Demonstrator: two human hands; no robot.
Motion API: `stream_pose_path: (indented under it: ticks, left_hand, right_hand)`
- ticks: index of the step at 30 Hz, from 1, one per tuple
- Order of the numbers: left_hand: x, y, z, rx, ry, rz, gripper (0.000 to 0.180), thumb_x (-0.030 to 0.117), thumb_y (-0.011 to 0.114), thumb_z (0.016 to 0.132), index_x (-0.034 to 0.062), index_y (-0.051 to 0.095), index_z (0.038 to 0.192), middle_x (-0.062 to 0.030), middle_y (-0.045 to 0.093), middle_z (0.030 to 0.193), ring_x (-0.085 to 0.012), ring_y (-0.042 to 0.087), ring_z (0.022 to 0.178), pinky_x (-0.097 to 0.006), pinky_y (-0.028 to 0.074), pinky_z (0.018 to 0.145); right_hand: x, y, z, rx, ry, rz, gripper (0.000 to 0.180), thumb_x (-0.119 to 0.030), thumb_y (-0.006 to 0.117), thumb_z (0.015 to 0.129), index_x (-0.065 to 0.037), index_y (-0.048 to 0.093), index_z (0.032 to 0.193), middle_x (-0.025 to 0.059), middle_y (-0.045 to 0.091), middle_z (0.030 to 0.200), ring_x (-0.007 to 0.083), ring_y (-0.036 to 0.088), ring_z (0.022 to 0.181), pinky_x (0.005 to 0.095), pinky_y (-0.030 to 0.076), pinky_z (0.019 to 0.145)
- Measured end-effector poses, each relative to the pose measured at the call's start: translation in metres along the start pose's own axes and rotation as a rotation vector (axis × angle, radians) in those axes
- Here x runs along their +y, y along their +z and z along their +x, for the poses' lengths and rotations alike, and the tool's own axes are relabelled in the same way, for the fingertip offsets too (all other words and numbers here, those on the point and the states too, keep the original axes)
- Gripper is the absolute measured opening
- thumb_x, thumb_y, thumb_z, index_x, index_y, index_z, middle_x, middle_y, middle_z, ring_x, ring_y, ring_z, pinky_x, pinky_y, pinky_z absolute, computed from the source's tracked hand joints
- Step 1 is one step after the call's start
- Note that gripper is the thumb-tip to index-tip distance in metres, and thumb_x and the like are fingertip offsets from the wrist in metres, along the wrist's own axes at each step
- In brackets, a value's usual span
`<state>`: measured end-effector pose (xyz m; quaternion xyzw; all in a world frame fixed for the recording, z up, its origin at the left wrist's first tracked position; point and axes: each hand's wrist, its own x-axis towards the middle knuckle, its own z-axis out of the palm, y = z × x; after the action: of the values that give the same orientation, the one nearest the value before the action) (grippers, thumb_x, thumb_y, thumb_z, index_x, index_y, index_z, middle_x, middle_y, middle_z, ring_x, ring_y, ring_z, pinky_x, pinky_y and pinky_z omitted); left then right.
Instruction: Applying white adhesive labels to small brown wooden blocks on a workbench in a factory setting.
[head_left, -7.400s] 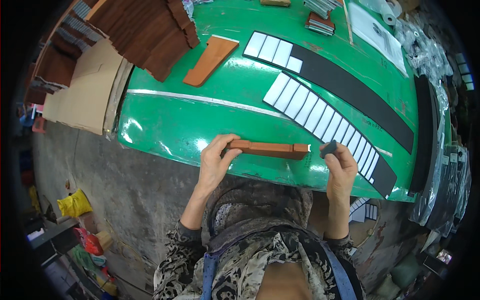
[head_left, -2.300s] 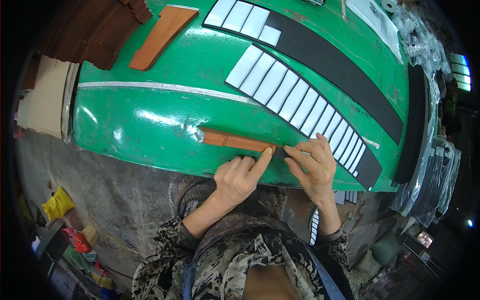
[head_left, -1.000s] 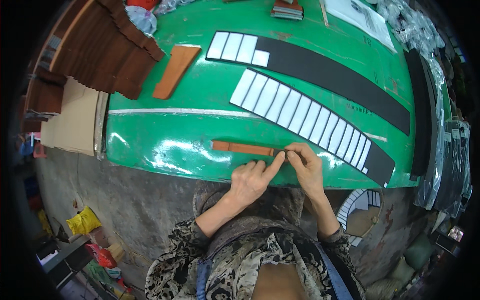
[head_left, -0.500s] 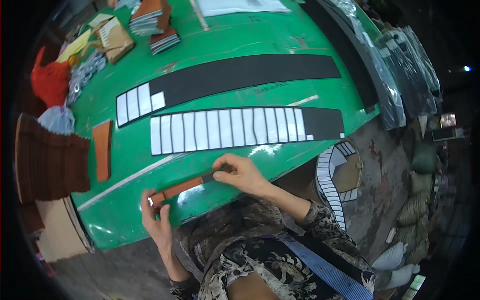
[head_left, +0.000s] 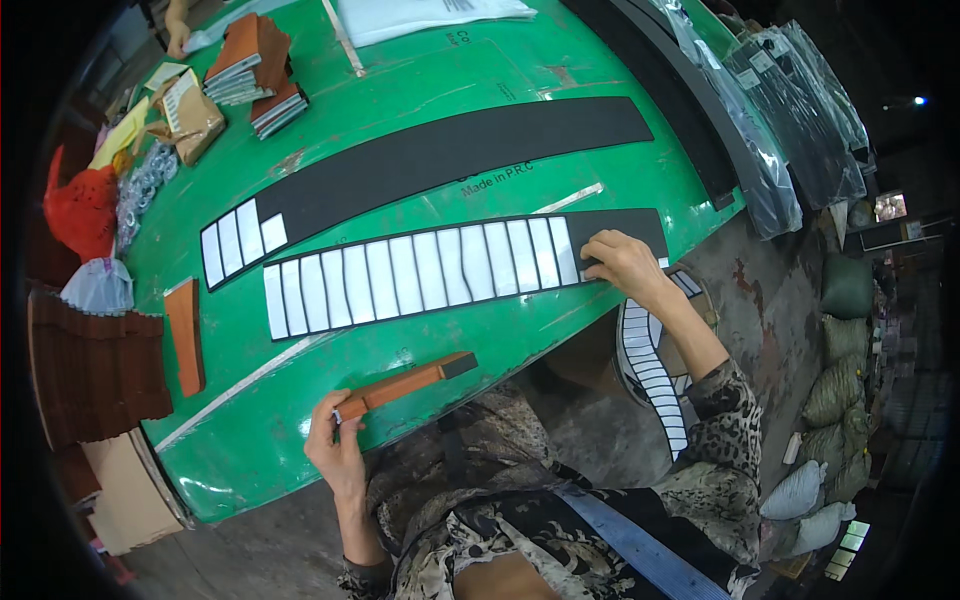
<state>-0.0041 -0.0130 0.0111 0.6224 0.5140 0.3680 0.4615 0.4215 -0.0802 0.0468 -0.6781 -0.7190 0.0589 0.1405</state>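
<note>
My left hand (head_left: pixel 336 440) grips the near left end of a narrow brown strip (head_left: pixel 405 388) with a black far end, held low over the green table (head_left: pixel 260 455). My right hand (head_left: pixel 625 265) has its fingers bent together at the right part of a black curved band (head_left: pixel 620 228). White rectangular patches (head_left: pixel 435 265) run side by side along most of this band. What the right fingertips pinch, if anything, is hidden. Behind lies a second black curved band (head_left: pixel 450 145) with a few white patches (head_left: pixel 235 240) at its left end.
Stacked brown pieces (head_left: pixel 250 60), a brown paper packet (head_left: pixel 195 120) and a red bag (head_left: pixel 80 210) sit at the far left. A single brown piece (head_left: pixel 185 335) lies left. Another person's hand (head_left: pixel 178 38) shows at the back. A patch-covered band (head_left: pixel 650 370) hangs by a stool-like container right.
My right hand has let go of the brown strip's black end and moved right to the nearer black band. My left hand keeps the strip. Another person's hand has appeared at the back left.
</note>
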Motion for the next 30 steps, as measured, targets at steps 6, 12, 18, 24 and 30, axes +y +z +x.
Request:
stream_pose_path:
  ticks: [6,12,18,24,30]
  left_hand:
    - [0.003,0.001,-0.002,0.018,0.011,0.022,0.024,-0.010,0.054,0.080,-0.0011,0.060,0.102,-0.0090,0.061,0.100,-0.0107,0.056,0.072,-0.023,0.047,0.057]
    - [0.005,0.004,0.001,0.022,0.000,0.033,0.025,-0.008,0.055,0.079,-0.0009,0.060,0.102,-0.0085,0.061,0.097,-0.0103,0.055,0.069,-0.022,0.046,0.057]
    - [0.000,-0.007,0.003,-0.014,0.000,0.089,0.027,-0.006,0.057,0.078,-0.0002,0.060,0.105,-0.0072,0.062,0.095,-0.0098,0.055,0.069,-0.023,0.045,0.059]
    - [0.019,-0.009,0.009,-0.009,0.167,0.226,0.032,-0.002,0.066,0.071,0.0042,0.064,0.103,-0.0099,0.062,0.100,-0.0184,0.059,0.078,-0.027,0.047,0.065]
    - [0.014,-0.012,0.019,-0.060,0.202,0.101,0.038,0.004,0.074,0.066,0.0052,0.065,0.102,-0.0095,0.062,0.097,-0.0215,0.059,0.085,-0.031,0.048,0.068]
  right_hand:
    - [0.009,0.008,-0.005,-0.104,-0.166,-0.139,0.016,-0.005,0.065,0.069,-0.002,0.054,0.081,0.0091,0.056,0.079,0.0251,0.059,0.076,0.0354,0.050,0.063]
    - [0.015,0.009,-0.010,-0.021,-0.200,-0.152,0.017,-0.003,0.062,0.071,0.000,0.057,0.087,0.0109,0.061,0.083,0.0259,0.062,0.076,0.0336,0.052,0.063]
    - [0.016,-0.007,0.001,-0.042,0.454,0.498,0.014,-0.012,0.056,0.085,0.001,0.058,0.088,0.0133,0.065,0.096,0.0222,0.065,0.077,0.0284,0.052,0.066]
    - [-0.039,0.006,0.003,0.179,0.713,1.364,0.009,-0.010,0.050,0.091,-0.002,0.052,0.095,0.0123,0.063,0.090,0.0195,0.064,0.081,0.0312,0.053,0.073]
    - [-0.157,0.018,0.035,0.023,0.444,1.503,0.028,0.012,0.050,0.077,0.004,0.061,0.101,0.0126,0.064,0.090,0.0196,0.064,0.078,0.0318,0.055,0.073]
